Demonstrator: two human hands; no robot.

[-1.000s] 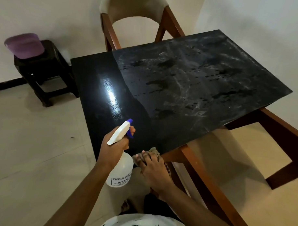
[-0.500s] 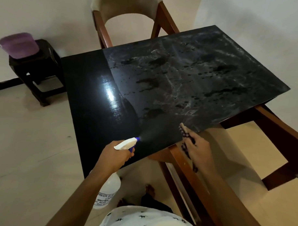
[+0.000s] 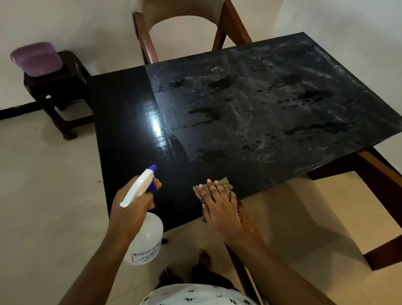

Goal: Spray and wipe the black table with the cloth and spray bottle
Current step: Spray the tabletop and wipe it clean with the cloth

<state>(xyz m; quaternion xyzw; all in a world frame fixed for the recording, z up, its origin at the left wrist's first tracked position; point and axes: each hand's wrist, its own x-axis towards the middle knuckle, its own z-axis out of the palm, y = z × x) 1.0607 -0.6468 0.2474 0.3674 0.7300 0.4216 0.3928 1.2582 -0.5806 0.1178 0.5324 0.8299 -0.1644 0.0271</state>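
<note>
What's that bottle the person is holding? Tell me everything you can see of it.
The spray bottle has a translucent white plastic body with a label too blurred to read, a white head, and a blue nozzle and trigger. The left hand grips its neck, one finger on the trigger. It is tilted in the air at the near edge of the table, nozzle aimed over it.
</note>
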